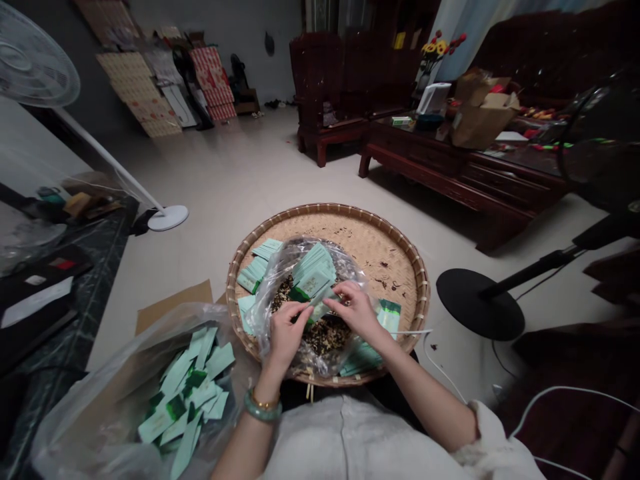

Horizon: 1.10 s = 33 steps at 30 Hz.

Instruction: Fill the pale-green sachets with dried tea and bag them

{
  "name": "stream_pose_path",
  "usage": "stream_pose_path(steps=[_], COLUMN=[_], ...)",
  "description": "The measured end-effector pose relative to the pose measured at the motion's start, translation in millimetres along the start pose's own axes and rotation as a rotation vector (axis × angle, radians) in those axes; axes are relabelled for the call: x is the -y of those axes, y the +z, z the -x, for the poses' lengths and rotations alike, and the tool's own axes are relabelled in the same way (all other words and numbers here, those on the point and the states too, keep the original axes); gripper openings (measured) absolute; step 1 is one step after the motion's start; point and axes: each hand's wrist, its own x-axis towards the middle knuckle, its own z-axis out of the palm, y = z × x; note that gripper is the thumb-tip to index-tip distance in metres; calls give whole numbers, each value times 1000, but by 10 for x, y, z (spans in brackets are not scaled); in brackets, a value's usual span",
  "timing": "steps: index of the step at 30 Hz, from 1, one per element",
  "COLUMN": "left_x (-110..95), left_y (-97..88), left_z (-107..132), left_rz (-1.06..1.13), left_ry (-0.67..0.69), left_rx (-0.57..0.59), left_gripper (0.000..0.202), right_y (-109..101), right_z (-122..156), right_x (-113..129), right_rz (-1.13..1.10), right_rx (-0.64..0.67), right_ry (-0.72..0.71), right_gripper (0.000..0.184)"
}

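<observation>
Carefully, a seated person pinches a pale green sachet (320,305) between two hands, the left hand (287,328) gripping one end with thumb and fingertips, the right hand (358,311) closed in a narrow pinch at the other. The sachet is held over an open clear bag (269,288) that sits on a round woven tray (367,237). Inside the bag are loose, dry, brown-and-cream flakes (330,338), with a fanned stack (316,268) of matching sachets resting just beyond the fingers. More sachets lie on the tray on either side of the bag, one cluster (253,273) at left and another (361,359) at right, while dark scraps (393,285) dot the bare weave. Beside the tray, at lower left, a larger plastic bag (75,413) holds a loose heap (187,390) of green packets. A jade-coloured bangle (262,407) circles the left wrist. Across the pale floor (240,175) stand a white fan (35,60) at left and, at right, a dark wooden worktop (425,162) bearing a brown paper bag (475,120).
</observation>
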Motion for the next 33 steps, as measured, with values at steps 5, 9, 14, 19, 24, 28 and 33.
stream_pose_path(steps=[5, 9, 14, 19, 24, 28, 33], left_x=[45, 102, 74, -11, -1, 28, -15], left_y=[-10, -18, -11, -32, -54, -45, -67], left_z=[-24, -60, -72, -70, -27, -18, -23], left_rz=[72, 181, 184, 145, 280, 317, -139], left_ry=[-130, -279, -250, -184, -172, -130, 131], left_rx=[16, -46, -72, 45, 155, 299, 118], left_gripper=[17, 23, 21, 21, 42, 47, 48], right_y=[-48, -68, -12, 52, -44, -114, -65], right_z=[5, 8, 4, -17, -52, -56, -35], right_x=[65, 114, 109, -10, -35, 8, -39], right_rz=[162, 32, -166, -439, -587, -643, -635], right_rx=[-87, -25, 215, 407, 473, 653, 595], right_ry=[-274, -318, 54, 283, 342, 403, 436], right_gripper=[14, 10, 13, 23, 36, 42, 50])
